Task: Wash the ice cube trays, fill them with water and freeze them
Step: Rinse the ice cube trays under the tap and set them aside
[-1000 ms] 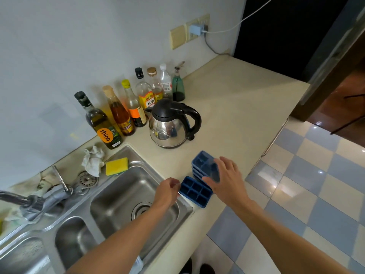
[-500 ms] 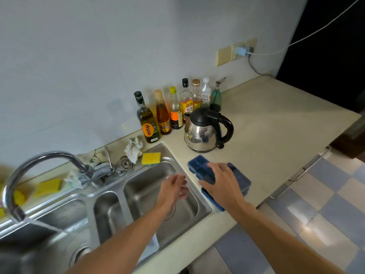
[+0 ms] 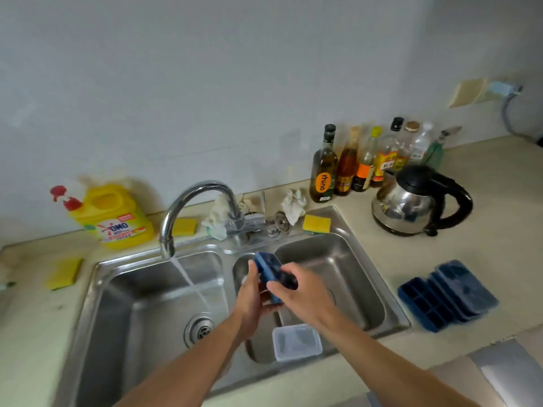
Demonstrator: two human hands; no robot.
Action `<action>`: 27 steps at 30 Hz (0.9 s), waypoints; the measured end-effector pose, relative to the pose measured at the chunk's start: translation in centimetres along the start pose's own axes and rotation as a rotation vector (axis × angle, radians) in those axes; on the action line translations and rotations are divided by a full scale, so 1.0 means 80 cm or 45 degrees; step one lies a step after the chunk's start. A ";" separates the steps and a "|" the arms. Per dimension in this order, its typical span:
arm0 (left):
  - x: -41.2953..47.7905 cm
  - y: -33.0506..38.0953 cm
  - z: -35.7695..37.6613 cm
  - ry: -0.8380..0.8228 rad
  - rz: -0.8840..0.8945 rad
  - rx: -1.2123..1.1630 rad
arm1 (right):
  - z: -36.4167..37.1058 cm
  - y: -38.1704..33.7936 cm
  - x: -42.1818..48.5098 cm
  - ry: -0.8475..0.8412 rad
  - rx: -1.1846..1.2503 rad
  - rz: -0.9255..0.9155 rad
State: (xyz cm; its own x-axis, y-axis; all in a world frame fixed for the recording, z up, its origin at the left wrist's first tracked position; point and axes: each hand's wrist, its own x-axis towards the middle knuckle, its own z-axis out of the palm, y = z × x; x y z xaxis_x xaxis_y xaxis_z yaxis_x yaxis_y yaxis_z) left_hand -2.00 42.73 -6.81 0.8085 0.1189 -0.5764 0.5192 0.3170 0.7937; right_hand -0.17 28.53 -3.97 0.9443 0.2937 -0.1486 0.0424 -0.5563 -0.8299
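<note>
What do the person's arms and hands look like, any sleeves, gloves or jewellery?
Both forearms are bare up to the frame's edge: no sleeves show. The left hand and right hand wear no gloves, and no watch, bracelet or ring can be seen, though the image is slightly blurred.

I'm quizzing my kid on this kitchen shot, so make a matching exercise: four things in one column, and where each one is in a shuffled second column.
Things:
1. ice cube tray
2. stack of trays
3. clear plastic container
4. kettle

Places:
A. countertop, right of the sink
B. held in both hands over the sink
C. in the small middle basin
D. countertop, in front of the bottles

Pairs: 1-B, 2-A, 3-C, 4-D
</note>
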 end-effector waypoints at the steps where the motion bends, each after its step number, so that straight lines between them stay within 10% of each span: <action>1: 0.001 0.001 -0.026 0.016 -0.011 -0.007 | 0.025 -0.013 0.005 -0.035 0.005 -0.004; 11: 0.022 0.023 -0.236 0.118 -0.076 0.063 | 0.218 -0.110 0.046 -0.283 0.008 0.139; 27: 0.055 0.063 -0.282 0.066 0.040 0.397 | 0.259 -0.132 0.085 -0.290 0.117 0.290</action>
State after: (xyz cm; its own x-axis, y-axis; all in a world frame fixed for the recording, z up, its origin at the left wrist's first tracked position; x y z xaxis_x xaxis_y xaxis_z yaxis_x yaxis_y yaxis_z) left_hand -2.09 66.06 -9.70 0.8145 0.1742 -0.5534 0.5606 0.0097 0.8281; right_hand -0.92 52.53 -7.34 0.8286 0.3418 -0.4434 -0.2005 -0.5583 -0.8051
